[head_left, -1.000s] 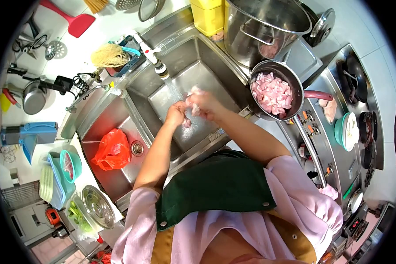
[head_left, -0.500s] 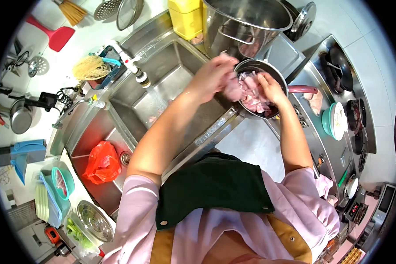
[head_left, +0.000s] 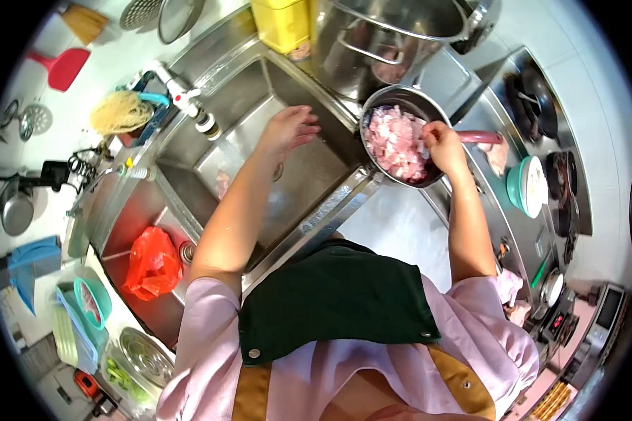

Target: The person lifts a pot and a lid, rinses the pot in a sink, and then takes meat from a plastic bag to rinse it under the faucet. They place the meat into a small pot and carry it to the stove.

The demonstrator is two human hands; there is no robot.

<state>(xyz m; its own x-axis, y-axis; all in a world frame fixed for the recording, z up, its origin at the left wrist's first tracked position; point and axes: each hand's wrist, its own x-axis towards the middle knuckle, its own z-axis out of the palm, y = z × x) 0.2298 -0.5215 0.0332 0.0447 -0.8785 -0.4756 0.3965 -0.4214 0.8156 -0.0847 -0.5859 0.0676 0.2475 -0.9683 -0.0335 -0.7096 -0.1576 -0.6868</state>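
Observation:
A dark-rimmed saucepan (head_left: 439,105) with a reddish handle (head_left: 479,137) sits at the right edge of the sink. Pale pink chopped raw meat (head_left: 397,144) fills much of it. My right hand (head_left: 444,149) reaches over the pan's right rim, fingers curled together beside the meat; what they pinch, if anything, is hidden. Over the sink basin (head_left: 309,182) my left hand (head_left: 291,130) hangs apart from the pan, fingers stretched out with nothing in them. A few pinkish scraps (head_left: 222,184) lie in the basin, partly beside my left forearm.
A tall steel stockpot (head_left: 351,59) and a yellow jug (head_left: 281,24) stand behind the sink. The white faucet (head_left: 182,98) juts over the basin. A red plastic bag (head_left: 153,263) lies in the left sink. A teal bowl (head_left: 518,186) is on the right counter.
My left hand has moved left, away from the pan and over the sink. My right hand has drawn back toward the pan's right rim, its fingers now curled. More meat shows.

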